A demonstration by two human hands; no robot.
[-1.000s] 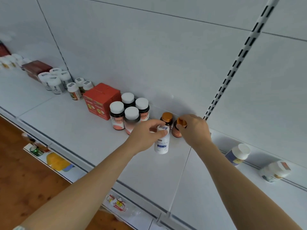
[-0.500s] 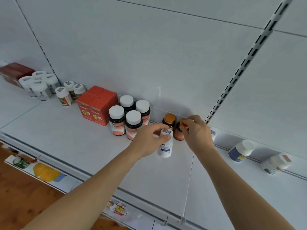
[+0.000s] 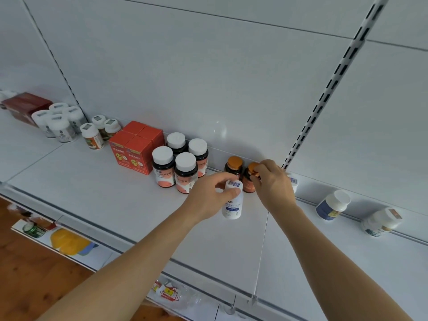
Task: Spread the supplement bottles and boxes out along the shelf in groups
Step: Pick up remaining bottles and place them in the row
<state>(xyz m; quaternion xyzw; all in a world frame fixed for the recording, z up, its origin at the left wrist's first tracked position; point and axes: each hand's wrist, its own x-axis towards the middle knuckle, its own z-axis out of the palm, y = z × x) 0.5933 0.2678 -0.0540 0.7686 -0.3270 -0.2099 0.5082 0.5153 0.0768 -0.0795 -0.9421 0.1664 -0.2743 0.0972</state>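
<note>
A white bottle [image 3: 232, 202] is standing mid-shelf [image 3: 92, 195], its cap being pinched by the left hand [image 3: 209, 198], while the right hand [image 3: 273, 184] is gripping the orange cap of a dark bottle [image 3: 250, 179] behind it, beside four white-capped bottles [image 3: 179, 163].

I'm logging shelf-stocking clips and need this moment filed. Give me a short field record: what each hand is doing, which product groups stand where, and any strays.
left hand: left hand grips the cap end of a white bottle
right hand: right hand pinches the cap of an orange-capped bottle
neighbour: second orange-capped bottle stands beside it
middle group: four white-capped dark bottles, upright
boxes: red boxes, left of those bottles
strays: blue-labelled jar and a pale jar stand apart near the back wall
surface: white shelf
</note>
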